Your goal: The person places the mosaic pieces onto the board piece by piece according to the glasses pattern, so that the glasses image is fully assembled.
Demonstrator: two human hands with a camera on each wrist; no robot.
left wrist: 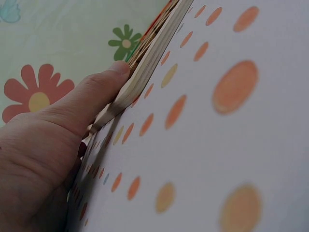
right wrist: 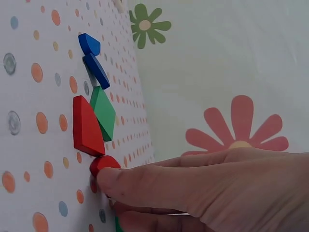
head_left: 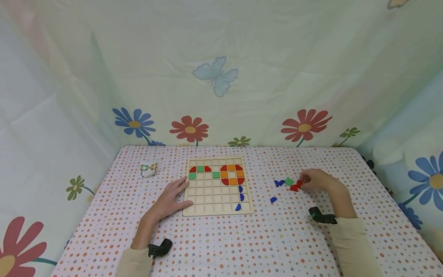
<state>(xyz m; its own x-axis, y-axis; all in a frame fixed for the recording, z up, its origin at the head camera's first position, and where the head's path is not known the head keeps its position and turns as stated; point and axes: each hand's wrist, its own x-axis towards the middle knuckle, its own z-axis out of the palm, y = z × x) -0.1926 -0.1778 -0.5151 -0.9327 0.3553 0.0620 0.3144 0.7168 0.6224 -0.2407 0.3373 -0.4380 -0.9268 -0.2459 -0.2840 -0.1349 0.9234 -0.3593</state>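
Note:
My left hand (head_left: pixel 169 198) rests at the left side of a wooden grid board (head_left: pixel 211 200), its thumb (left wrist: pixel 101 92) laid on the rim. Set in the board's upper rows are red rounded pieces (head_left: pixel 224 181), orange squares (head_left: pixel 231 167) and green squares (head_left: pixel 200 169). Blue pieces (head_left: pixel 241 197) lie down its right side. Off to the right, my right hand (head_left: pixel 316 180) pinches a red piece (right wrist: pixel 104 163) between thumb and fingers, close to the cloth. Beside it lie another red piece (right wrist: pixel 86 128), a green square (right wrist: pixel 103 113) and two blue pieces (right wrist: pixel 96 70).
A single blue piece (head_left: pixel 273 200) lies between the board and the right-hand group. A small printed picture card (head_left: pixel 148 171) is at the table's back left. Dotted cloth (head_left: pixel 221 246) covers the table, and a flowered curtain (head_left: pixel 249 111) hangs behind.

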